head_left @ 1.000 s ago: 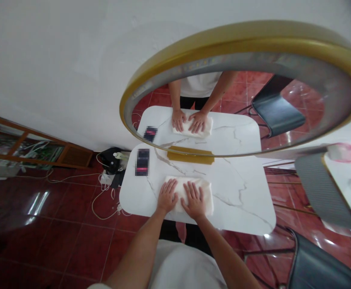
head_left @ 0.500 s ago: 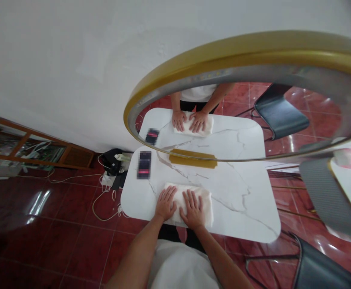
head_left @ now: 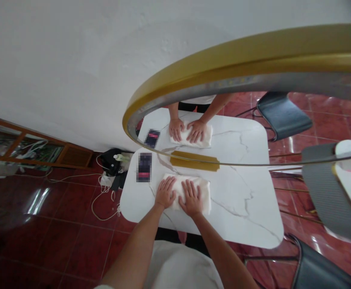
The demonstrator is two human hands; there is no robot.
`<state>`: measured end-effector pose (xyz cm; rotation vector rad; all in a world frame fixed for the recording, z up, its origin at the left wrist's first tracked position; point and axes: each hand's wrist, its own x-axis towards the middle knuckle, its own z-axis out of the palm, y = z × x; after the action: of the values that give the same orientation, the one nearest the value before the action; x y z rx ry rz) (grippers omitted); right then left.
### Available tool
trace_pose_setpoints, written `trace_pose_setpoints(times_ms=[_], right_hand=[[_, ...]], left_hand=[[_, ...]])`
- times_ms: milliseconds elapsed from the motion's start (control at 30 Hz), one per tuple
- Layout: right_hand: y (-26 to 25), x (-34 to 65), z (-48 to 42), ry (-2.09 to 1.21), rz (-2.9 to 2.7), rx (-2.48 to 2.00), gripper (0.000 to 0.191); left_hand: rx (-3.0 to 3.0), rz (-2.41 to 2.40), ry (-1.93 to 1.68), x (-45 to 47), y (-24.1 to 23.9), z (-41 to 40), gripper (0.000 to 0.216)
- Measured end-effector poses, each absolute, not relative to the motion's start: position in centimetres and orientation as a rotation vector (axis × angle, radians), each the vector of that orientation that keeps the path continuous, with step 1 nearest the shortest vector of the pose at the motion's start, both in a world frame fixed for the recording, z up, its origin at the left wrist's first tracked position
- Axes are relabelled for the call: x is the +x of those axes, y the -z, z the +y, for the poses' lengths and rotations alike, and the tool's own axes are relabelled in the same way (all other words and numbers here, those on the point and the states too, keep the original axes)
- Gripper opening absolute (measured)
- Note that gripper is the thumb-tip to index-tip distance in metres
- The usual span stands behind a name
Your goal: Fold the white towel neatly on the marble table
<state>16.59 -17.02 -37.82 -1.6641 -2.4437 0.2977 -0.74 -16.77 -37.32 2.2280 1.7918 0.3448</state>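
Note:
A folded white cloth [head_left: 205, 196] lies flat on the white marble-patterned table [head_left: 238, 218]. My left hand [head_left: 165, 192] rests on the cloth's left part, palm down with the fingers stretched forward. Beside it, my right hand [head_left: 191, 198] presses flat on the middle of the cloth, its fingers spread. The two thumbs point toward each other, with a small gap of cloth between them. Neither hand grips the cloth. Both hands and the cloth also show as a reflection in the mirror above the table.
A gold-framed round mirror [head_left: 235, 52] stands on a gold base [head_left: 193, 161] at the table's back. A blurred-out dark phone-like item [head_left: 144, 167] lies at the left. A black chair [head_left: 323, 265] is at the right, cables [head_left: 95, 210] on the red floor at left.
Both hands and the cloth under them have slid forward, away from my body and toward the mirror. The hands stay flat on the cloth. The view has shifted slightly.

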Motion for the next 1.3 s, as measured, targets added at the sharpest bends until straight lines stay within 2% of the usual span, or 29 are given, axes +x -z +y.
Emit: trace_pose_setpoints(times_ms=[567, 1000, 1300], right_hand=[[37.9, 15.6, -12.9, -0.284, -2.408, -1.73, 0.07], [38.0, 15.6, -13.3, -0.223, -2.381, -1.717, 0.068], [37.6, 15.8, -17.6, -0.241, -2.38, -1.715, 0.066]], left_hand=[[2.263, 1.752, -0.426, -1.4, 37.4, -11.6, 0.061], [2.274, 1.773, -0.452, -1.2, 37.3, -12.3, 0.061], [2.254, 1.76, -0.426, -1.0, 37.1, -16.5, 0.06]])
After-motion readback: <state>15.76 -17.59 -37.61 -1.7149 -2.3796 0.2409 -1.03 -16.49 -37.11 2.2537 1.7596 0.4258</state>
